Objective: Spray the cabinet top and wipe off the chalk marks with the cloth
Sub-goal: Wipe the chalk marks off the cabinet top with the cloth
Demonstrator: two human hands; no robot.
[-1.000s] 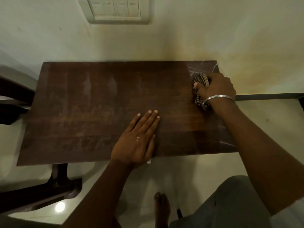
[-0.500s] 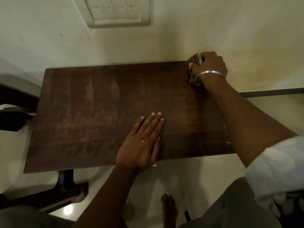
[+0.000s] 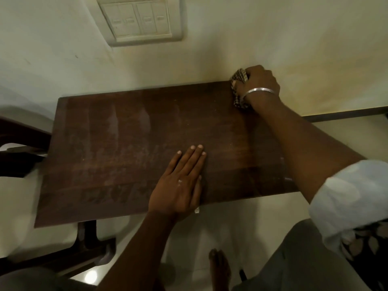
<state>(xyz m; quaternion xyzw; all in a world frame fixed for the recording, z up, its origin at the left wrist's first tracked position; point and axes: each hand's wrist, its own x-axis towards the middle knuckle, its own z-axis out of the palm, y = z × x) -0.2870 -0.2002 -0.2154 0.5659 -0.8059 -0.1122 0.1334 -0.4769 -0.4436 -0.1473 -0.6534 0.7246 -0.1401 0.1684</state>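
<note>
The dark brown wooden cabinet top (image 3: 130,148) fills the middle of the view, with pale smeared streaks across its left and centre. My right hand (image 3: 261,85) grips a bunched checked cloth (image 3: 238,89) at the far right corner of the top, against the wall. A metal bangle sits on that wrist. My left hand (image 3: 180,181) lies flat on the top near its front edge, fingers straight and together. No spray bottle is in view.
A cream wall with a switch plate (image 3: 139,19) rises behind the cabinet. Dark furniture (image 3: 19,143) stands at the left, with a dark frame (image 3: 88,246) below the front edge. My bare foot (image 3: 219,267) is on the pale floor.
My right hand has carried the cloth from the right side of the top up into the far right corner by the wall. My left hand has stayed flat in place.
</note>
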